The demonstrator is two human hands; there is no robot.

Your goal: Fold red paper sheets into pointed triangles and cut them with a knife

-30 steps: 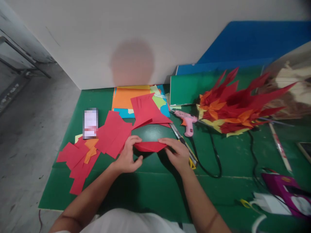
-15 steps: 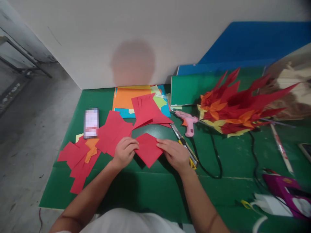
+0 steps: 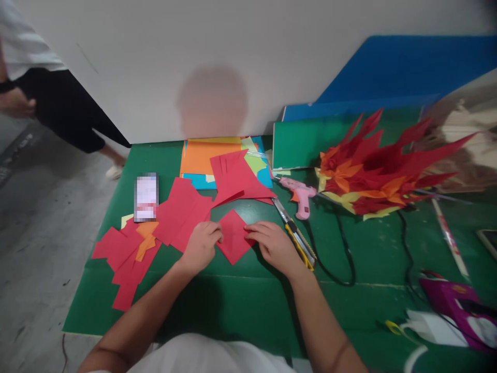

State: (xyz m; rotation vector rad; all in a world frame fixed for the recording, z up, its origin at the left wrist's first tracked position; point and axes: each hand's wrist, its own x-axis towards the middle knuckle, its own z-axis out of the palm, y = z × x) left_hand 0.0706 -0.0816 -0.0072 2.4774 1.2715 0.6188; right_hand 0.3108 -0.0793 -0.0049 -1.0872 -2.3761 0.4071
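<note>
A red sheet of paper (image 3: 233,239), turned like a diamond, lies between my two hands on the green table. My left hand (image 3: 202,245) pinches its left corner with closed fingers. At the opposite corner my right hand (image 3: 274,247) pinches the paper between thumb and fingers. Other red paper pieces (image 3: 182,212) lie just beyond my left hand, and a cut red piece (image 3: 237,178) with folded edges sits farther back. Close to my right hand are a yellow-and-black utility knife (image 3: 297,241) and a pink glue gun (image 3: 298,194).
A red and orange paper flame bunch (image 3: 380,176) stands at the right. A phone (image 3: 146,198) and orange scraps (image 3: 146,241) lie left. Black cable (image 3: 351,259) loops right, near a purple box (image 3: 454,305). Another person (image 3: 50,98) is at the far left, beside the white wall panel (image 3: 147,67).
The red paper has shifted slightly left and lies lower and flatter between my hands. My hands have moved a little with it. Another person has come into view at the far left.
</note>
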